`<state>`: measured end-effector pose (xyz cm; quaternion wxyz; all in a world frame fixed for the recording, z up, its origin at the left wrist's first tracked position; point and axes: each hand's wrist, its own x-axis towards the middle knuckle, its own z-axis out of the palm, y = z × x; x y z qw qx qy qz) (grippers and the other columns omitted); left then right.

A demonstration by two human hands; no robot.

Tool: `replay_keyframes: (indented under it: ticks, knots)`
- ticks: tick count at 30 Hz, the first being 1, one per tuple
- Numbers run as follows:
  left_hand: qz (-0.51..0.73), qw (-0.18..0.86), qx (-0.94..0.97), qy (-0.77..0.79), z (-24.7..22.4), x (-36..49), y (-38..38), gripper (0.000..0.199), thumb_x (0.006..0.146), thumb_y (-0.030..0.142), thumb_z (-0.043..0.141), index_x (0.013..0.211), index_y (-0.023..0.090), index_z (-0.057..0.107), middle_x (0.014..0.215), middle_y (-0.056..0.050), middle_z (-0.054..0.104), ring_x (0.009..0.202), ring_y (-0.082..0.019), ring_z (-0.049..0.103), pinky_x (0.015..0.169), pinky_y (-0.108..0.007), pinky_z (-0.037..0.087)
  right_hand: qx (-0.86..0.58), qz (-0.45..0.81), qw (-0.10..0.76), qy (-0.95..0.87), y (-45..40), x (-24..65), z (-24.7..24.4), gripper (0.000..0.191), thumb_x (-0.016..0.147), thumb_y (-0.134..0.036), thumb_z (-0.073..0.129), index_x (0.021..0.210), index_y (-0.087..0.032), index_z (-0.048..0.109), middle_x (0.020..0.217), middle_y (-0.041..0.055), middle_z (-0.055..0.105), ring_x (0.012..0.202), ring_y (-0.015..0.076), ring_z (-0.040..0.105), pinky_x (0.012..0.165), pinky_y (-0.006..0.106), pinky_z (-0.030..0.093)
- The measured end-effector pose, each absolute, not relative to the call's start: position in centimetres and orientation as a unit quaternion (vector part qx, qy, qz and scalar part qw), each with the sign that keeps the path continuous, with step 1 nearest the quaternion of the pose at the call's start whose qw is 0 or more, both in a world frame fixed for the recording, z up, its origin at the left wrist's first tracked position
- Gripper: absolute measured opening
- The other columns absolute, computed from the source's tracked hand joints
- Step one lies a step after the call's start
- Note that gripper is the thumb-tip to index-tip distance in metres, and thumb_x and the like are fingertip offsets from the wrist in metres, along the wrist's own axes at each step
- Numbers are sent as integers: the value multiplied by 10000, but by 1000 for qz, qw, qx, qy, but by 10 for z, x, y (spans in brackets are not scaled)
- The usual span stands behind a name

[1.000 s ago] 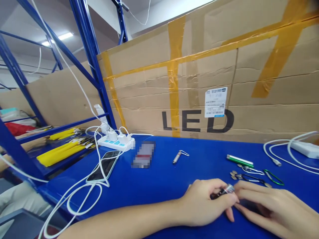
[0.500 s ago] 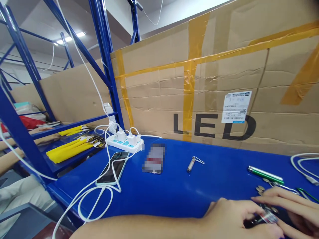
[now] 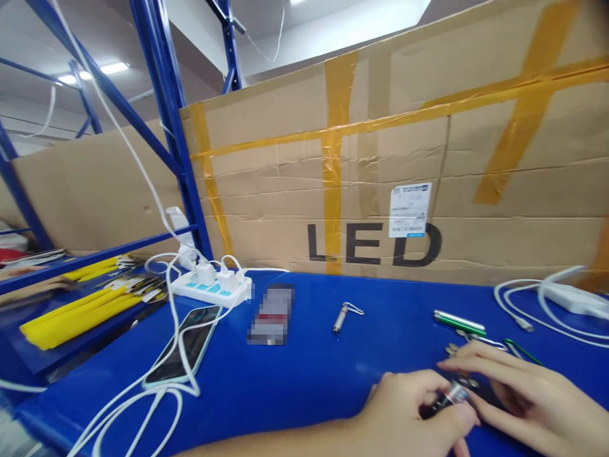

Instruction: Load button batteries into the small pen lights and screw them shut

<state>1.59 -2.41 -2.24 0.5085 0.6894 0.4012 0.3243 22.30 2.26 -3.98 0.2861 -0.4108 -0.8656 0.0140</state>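
Note:
My left hand (image 3: 409, 409) is closed around a small dark cylinder with a shiny end (image 3: 447, 398), low on the right side. Beside it, my right hand (image 3: 528, 387) reaches over several small round pieces (image 3: 451, 350) on the blue table (image 3: 333, 381); its fingers are bent and spread, with nothing visible gripped. Just behind the right hand lie a silver tube and a green tube (image 3: 460, 322), side by side, and a green carabiner-like loop (image 3: 521, 351). A small silver cylinder with a wire clip (image 3: 340, 318) rests alone near the table's middle.
A phone (image 3: 183, 346) under white cables and a pixelated flat item (image 3: 273, 315) lie left, near a white power strip (image 3: 212, 289). White cable and adapter (image 3: 571, 297) sit at right. A large cardboard sheet (image 3: 285, 190) stands behind. Yellow packets (image 3: 80, 314) and another person's arm are far left.
The view has turned right, so the table items and both hands appear further left. More of the white adapter shows. My left hand still holds the dark cylinder.

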Motion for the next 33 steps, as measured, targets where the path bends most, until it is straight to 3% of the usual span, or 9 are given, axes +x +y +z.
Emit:
replay_keyframes:
  ticks: [4, 7, 21, 27, 33]
  knots:
    - [330, 510, 698, 380, -18, 17, -24, 161, 789, 204, 448, 846, 124, 575, 520, 29, 517, 521, -92, 481, 548, -173, 353, -394, 78, 187, -897, 10, 213, -16, 256, 858, -370, 467, 1028, -260, 624, 1015, 58, 599, 676, 132, 612, 582, 211, 484]
    - [322, 508, 707, 371, -12, 16, -25, 170, 816, 242, 433, 816, 117, 550, 521, 27, 508, 464, -70, 382, 501, -166, 294, -397, 85, 178, -896, 3, 206, -8, 206, 857, -320, 465, 969, -246, 622, 919, 28, 596, 540, 81, 534, 527, 191, 428]
    - [312, 507, 723, 352, -7, 17, -25, 392, 805, 525, 413, 771, 137, 455, 526, -17, 512, 478, -103, 400, 504, -201, 311, -348, 106, 210, -908, -7, 206, -4, 115, 846, -274, 513, 833, -213, 610, 761, -10, 602, 643, 90, 539, 560, 179, 348]
    - [282, 491, 746, 351, -19, 15, -14, 627, 714, 746, 378, 799, 130, 460, 559, -12, 490, 436, -71, 366, 425, -168, 259, -368, 108, 184, -905, -9, 200, 0, 111, 821, -224, 515, 788, -183, 613, 736, 2, 611, 638, 98, 548, 547, 180, 338]
    - [281, 492, 750, 342, -21, 10, -10, 664, 703, 755, 407, 830, 109, 500, 602, -11, 482, 490, -67, 372, 460, -161, 268, -386, 111, 174, -899, -14, 197, 7, 146, 767, -124, 531, 826, -199, 640, 790, -3, 613, 701, 110, 555, 597, 186, 351]
